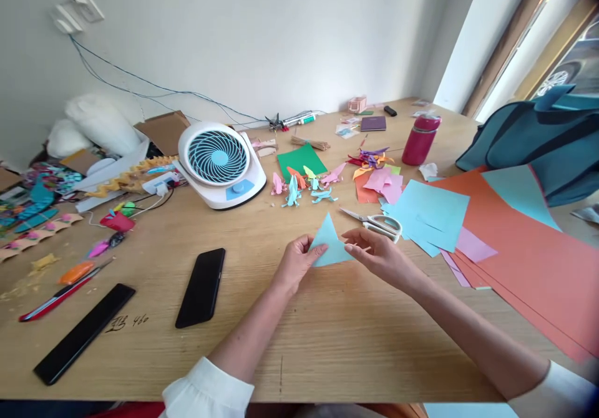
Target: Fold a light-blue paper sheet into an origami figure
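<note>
Above the front part of the table, my left hand (299, 261) grips a light blue piece of origami paper (329, 237) by its left side, thumb on top. The paper is folded, with one point sticking up and faint writing near the thumb. My right hand (374, 249) is closed at the paper's right corner, thumb and index finger pinching its edge. Just beyond the right hand lie scissors (374, 223) with white handles. Several small folded paper animals (292, 192) in pink, orange, green and blue stand farther back, some beside a green paper sheet (302, 160).
Light blue sheets (428, 212) and large orange sheets (528, 249) cover the right side, near a blue bag (524, 137) and a red bottle (422, 140). On the left are a fan (222, 165), a phone (201, 287), a black bar (84, 334) and a red cutter (60, 293).
</note>
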`<state>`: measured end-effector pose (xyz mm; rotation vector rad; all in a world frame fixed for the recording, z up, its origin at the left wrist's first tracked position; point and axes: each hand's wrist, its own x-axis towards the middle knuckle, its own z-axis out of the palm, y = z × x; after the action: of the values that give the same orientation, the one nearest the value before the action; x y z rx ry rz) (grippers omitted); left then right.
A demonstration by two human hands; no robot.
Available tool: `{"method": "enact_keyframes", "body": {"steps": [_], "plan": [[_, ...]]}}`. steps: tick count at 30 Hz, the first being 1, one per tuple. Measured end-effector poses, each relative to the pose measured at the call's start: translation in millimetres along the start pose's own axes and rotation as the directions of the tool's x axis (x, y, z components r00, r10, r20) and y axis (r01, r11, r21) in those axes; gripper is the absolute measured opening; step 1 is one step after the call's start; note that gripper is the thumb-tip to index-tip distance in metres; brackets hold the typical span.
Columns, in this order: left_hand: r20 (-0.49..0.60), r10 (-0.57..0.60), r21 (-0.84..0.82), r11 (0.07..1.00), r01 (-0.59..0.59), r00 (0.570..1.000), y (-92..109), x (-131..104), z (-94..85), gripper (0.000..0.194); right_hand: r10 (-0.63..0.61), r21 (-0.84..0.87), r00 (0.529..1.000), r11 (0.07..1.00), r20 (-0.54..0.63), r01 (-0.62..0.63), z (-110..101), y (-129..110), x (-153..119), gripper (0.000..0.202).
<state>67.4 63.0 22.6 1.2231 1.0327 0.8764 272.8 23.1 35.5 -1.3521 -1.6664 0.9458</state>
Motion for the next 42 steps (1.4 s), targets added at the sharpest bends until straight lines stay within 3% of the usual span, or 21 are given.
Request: {"method": "enact_keyframes", "body": {"steps": [4, 9, 14, 18, 21, 28, 39, 42], "plan": [[0.058, 0.008, -0.068, 0.998, -0.004, 0.998, -8.3, 0.0, 3.2, 0.045, 0.011, -0.007, 0.999, 1.000, 0.035, -0.011, 5.8, -2.1, 21.2, 0.029], [0.158, 0.053, -0.018, 0.999, -0.051, 0.986, -12.3, 1.2, -6.6, 0.037, -0.015, 0.010, 0.994, 1.000, 0.104, 0.014, 16.1, 2.0, 16.4, 0.026], [0.121, 0.022, -0.018, 1.000, -0.020, 0.992, -19.0, -1.2, -11.5, 0.036, 0.032, 0.101, 0.985, 0.994, 0.172, -0.050, 27.5, 8.6, 10.6, 0.028], [0.043, 0.012, -0.053, 0.999, -0.010, 0.999, -18.8, -3.7, -12.3, 0.038, 0.073, 0.337, 0.979, 0.932, 0.192, -0.136, 32.7, 18.4, 10.6, 0.031], [0.010, 0.020, -0.050, 0.999, -0.020, 1.000, -15.9, -4.6, -12.3, 0.040, 0.109, 0.421, 0.977, 0.890, 0.181, -0.177, 35.2, 22.6, 10.3, 0.037], [0.011, 0.001, -0.009, 1.000, -0.001, 1.000, -18.4, -5.3, -13.4, 0.039, 0.148, 0.411, 0.973, 0.887, 0.176, -0.209, 37.4, 24.5, 6.5, 0.039], [0.011, -0.027, -0.267, 0.963, 0.029, 1.000, -22.6, -5.3, -11.7, 0.045, 0.274, 0.478, 0.962, 0.842, 0.018, -0.249, 38.9, 21.2, 6.3, 0.048], [0.028, -0.035, -0.240, 0.970, 0.041, 0.999, -21.0, -5.5, -12.9, 0.049, 0.290, 0.444, 0.957, 0.858, -0.005, -0.258, 38.2, 22.4, 5.7, 0.049]]}}
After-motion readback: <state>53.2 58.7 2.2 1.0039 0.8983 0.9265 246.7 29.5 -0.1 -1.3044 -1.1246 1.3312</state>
